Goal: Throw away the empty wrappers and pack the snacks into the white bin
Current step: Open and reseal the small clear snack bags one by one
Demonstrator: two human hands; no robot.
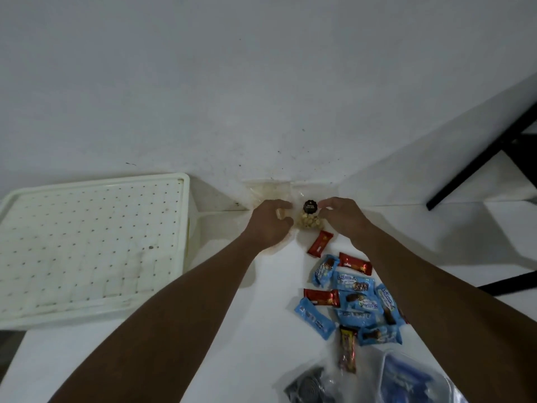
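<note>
Only the head view here, looking down over both forearms. The person's left hand [268, 225] and right hand [343, 216] are both stretched out to the far edge of the white tabletop [174, 359], right where it meets the wall [261, 82]. Between them sits a clear bag [308, 221] of pale, nutty-looking bits with a round black label on the front. The left fingers [283, 205] are curled round the bag's left side with the thumb tucked in below. The right fingers [325, 203] are bent in and pinching the bag's upper right, just beside the label. The bag's crinkly top reaches up against the wall, a bit hard to make out.

The white bin [186, 228] is off to the left, near the left hand but not touching it. It has a raised rim and a floor dotted with little holes, and its near edge seems to hang past the tabletop's corner.

The rest of the snacks are on the tabletop under the right forearm. One red wrapper [319, 242] lies just below the bag, and two more red ones are mixed into a heap of blue packets [357, 301]. A yellow-brown bar [347, 350] lies at the near end of the heap. At the bottom edge there's a see-through plastic bag [308, 385] with something dark and coiled inside, and next to it a clear tub [412, 382] with blue stuff in it, too blurry to read. A black leg [479, 158] slants across the far right.
</note>
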